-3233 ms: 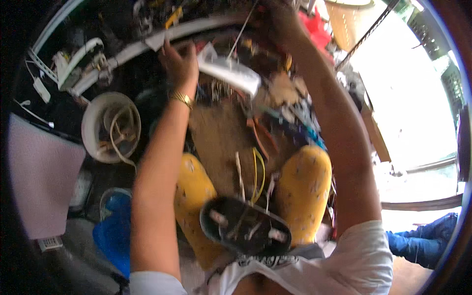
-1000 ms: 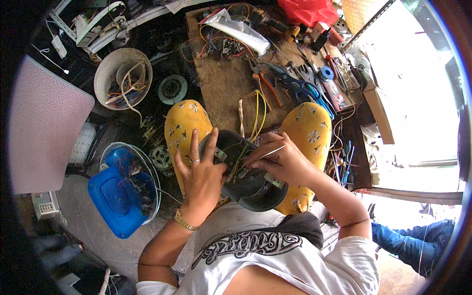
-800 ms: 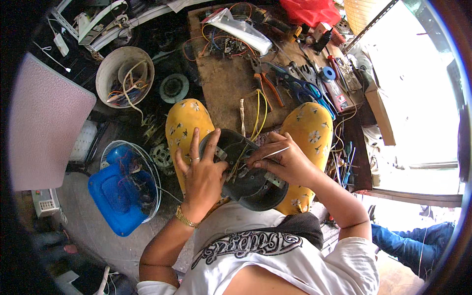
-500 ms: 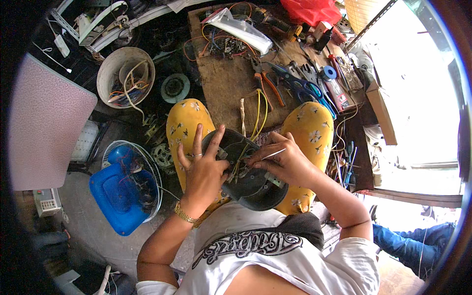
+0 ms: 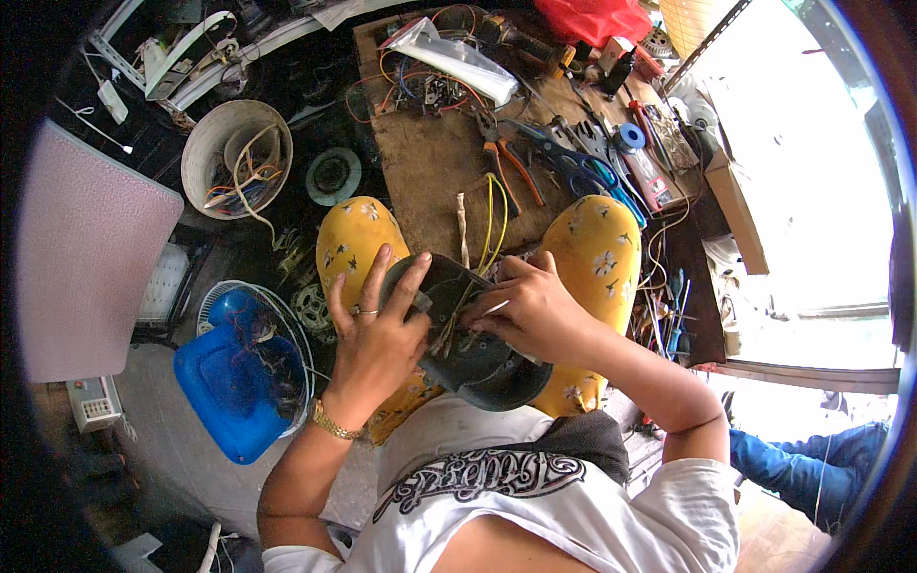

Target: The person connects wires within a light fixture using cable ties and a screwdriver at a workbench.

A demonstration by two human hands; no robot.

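Note:
A dark, bowl-shaped plastic housing (image 5: 506, 384) rests in my lap between my knees, with thin wires gathered inside it. My left hand (image 5: 382, 334) grips its left side, index and middle fingers stretched along the rim, thumb tucked inward. Over the right side of the housing, my right hand (image 5: 535, 310) is closed in a pinch near the wires. A thin white stick (image 5: 496, 307) pokes out between its fingers; the fingertips are partly hidden. Yellow wires (image 5: 496, 222) and a pale twisted cord (image 5: 462, 229) run from the housing's far edge onto the wooden board.
The wooden board (image 5: 420, 153) ahead holds orange-handled pliers (image 5: 499, 158), blue scissors (image 5: 585, 175), a blue spool (image 5: 630, 137) and a plastic bag (image 5: 454, 62). At left are a bucket of wires (image 5: 196, 158) and a blue basin (image 5: 224, 396). Someone's jeans-clad leg (image 5: 812, 468) shows at right.
My left hand has shifted slightly left and lower on the housing. My right hand has turned a little and moved slightly left, its fingers still at the wires. The view has shifted slightly.

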